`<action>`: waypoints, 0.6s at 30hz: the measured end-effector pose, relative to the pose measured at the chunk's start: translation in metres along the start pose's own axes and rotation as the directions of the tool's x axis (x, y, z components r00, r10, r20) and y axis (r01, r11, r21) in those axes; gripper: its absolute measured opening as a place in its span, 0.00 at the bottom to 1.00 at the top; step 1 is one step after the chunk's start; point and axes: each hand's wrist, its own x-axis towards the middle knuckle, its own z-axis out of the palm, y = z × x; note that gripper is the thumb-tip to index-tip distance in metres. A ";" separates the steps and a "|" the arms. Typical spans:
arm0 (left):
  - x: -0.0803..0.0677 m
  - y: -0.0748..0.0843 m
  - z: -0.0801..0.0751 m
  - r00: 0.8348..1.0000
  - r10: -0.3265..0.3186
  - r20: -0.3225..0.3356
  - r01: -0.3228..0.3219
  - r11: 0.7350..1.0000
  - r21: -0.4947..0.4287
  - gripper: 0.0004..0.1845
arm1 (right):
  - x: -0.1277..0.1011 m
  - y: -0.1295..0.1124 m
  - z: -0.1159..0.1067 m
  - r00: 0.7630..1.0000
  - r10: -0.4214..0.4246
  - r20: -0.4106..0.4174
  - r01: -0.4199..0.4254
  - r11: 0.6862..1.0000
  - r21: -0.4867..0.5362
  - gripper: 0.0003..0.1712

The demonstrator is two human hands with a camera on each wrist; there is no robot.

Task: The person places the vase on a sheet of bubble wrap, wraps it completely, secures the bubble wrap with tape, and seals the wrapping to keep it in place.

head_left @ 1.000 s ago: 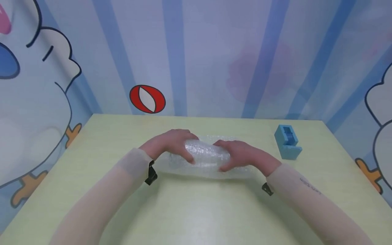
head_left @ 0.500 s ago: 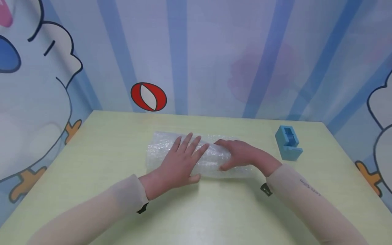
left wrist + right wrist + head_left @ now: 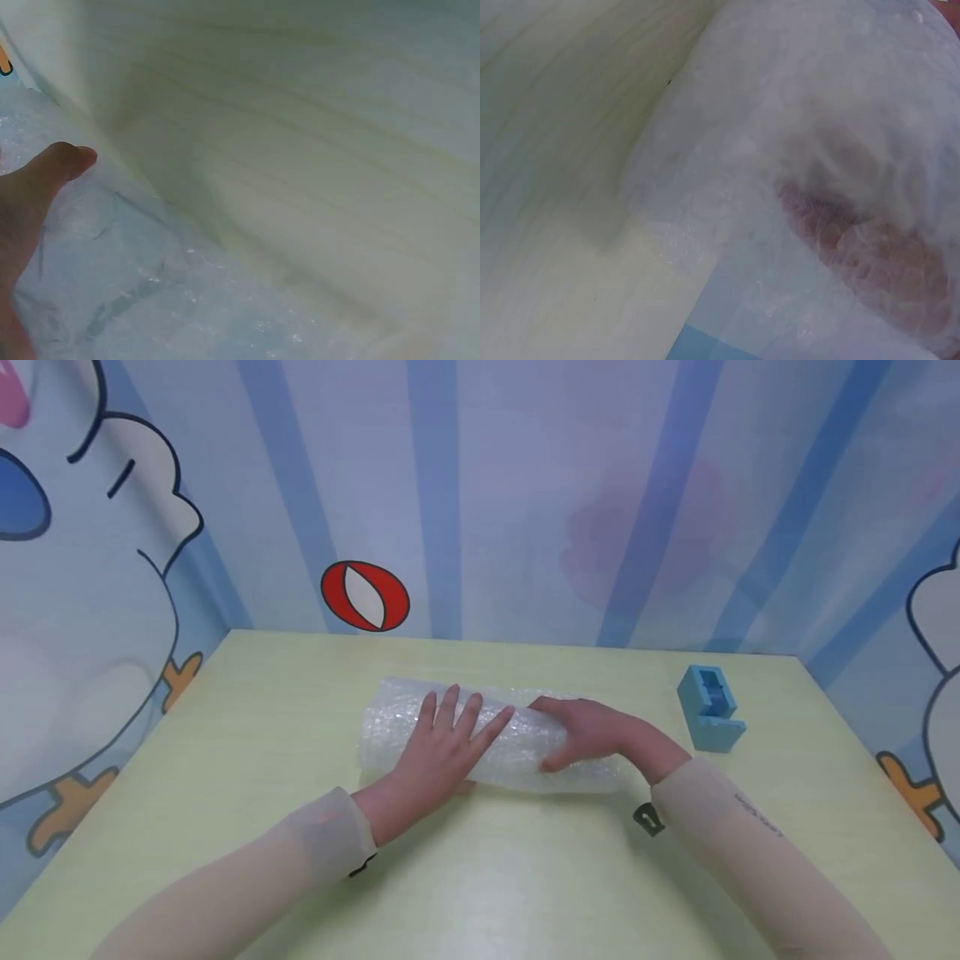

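Head view: a pale yellow-green table (image 3: 487,885) spreads under both hands, its far edge meeting a light wall (image 3: 510,510) with blue stripes and a red-and-white oval (image 3: 365,596) printed beyond the left hand. Side panels carry cartoon figures (image 3: 82,635) with orange feet. To the right of the right hand, well apart from it, stands a blue block-like holder (image 3: 708,718) with a slot in its top.

Both arms reach inward in pale sleeves (image 3: 247,868). Between and beneath the hands lies a roll of clear bubble wrap (image 3: 517,752), lengthwise from side to side. The left hand (image 3: 431,764) rests across it, fingers nearly straight and fanned, pressing rather than gripping — its thumb is mostly hidden at the near edge. The right hand (image 3: 588,727) grips the roll from the side, fingers curled over the far part and thumb on the near part.

Left wrist view: one digit (image 3: 52,172) of the left hand reaches along the wrap, with blurred, streaked tabletop beside it.

Right wrist view: cloudy wrap bulges over the table — a reddish-brown patch (image 3: 870,262) shows through, too blurred to identify. The right hand's hold cannot be judged from this angle.
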 end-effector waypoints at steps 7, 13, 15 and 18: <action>0.002 -0.001 0.002 1.000 0.006 -0.009 -0.006 1.000 -0.002 0.58 | -0.003 0.002 -0.001 0.999 -0.029 -0.028 0.029 0.999 0.021 0.49; 0.001 -0.003 0.000 1.000 0.019 0.009 -0.019 1.000 0.001 0.57 | -0.002 0.000 0.004 0.999 -0.007 -0.033 0.009 0.998 0.070 0.50; 0.000 -0.004 0.001 1.000 0.020 0.006 -0.020 1.000 0.000 0.57 | -0.002 -0.001 0.006 0.999 0.005 -0.041 -0.001 0.997 0.081 0.51; -0.001 -0.007 0.005 1.000 0.016 -0.018 -0.016 1.000 0.012 0.57 | -0.002 -0.005 0.008 0.998 -0.004 -0.070 0.010 0.996 0.087 0.50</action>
